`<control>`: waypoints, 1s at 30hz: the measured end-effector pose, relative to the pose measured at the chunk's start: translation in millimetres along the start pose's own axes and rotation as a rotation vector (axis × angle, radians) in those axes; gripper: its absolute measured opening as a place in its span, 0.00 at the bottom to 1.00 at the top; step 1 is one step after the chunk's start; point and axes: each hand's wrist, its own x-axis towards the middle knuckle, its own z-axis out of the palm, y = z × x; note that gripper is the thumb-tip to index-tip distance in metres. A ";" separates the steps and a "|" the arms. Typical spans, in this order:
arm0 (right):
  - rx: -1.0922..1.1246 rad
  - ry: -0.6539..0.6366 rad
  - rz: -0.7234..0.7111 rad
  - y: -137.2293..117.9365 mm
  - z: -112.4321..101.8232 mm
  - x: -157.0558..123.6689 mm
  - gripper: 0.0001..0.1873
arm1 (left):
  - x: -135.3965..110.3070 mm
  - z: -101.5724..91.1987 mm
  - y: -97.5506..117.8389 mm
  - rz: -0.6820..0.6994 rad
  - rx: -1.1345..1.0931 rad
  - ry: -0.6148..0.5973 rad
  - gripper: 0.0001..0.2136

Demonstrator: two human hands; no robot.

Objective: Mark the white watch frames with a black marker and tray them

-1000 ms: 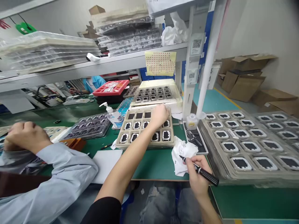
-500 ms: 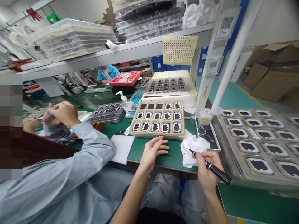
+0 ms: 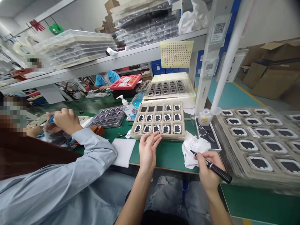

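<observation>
My left hand (image 3: 148, 149) is open, fingers stretched forward, its tips at the near edge of a beige tray (image 3: 182, 135) holding rows of small white-framed black parts. My right hand (image 3: 207, 168) is closed around a black marker pen (image 3: 214, 168), tip pointing left at a crumpled white cloth (image 3: 193, 149) on the green mat (image 3: 167, 154).
A co-worker in a light blue sleeve (image 3: 89, 153) sits close on my left, hands (image 3: 63, 120) busy. A sanitizer bottle (image 3: 127, 107), dark part trays (image 3: 106, 117), a white sheet (image 3: 123, 151) and a small tool tray (image 3: 207, 134) are around. Stacked trays (image 3: 257, 143) fill the right; a post (image 3: 226, 59) rises behind.
My left hand has come back from the far side of the beige tray to its near edge. The right hand still holds the marker by the cloth. The view shifted left.
</observation>
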 end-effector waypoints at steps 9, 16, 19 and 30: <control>-0.002 0.001 -0.019 -1.1 0.2 0.8 0.20 | -9.6 -10.8 -5.9 -0.112 -0.073 0.102 0.11; 0.019 -0.019 -0.041 -3.1 2.2 3.3 0.20 | 0.4 4.6 7.4 -0.040 -0.111 0.003 0.08; 0.021 -0.021 -0.028 -2.3 2.5 1.9 0.20 | 22.1 23.2 19.0 -0.003 -0.131 -0.044 0.11; 0.007 -0.028 -0.063 -8.5 3.7 0.4 0.18 | 17.9 52.3 30.0 0.191 -0.188 -0.005 0.12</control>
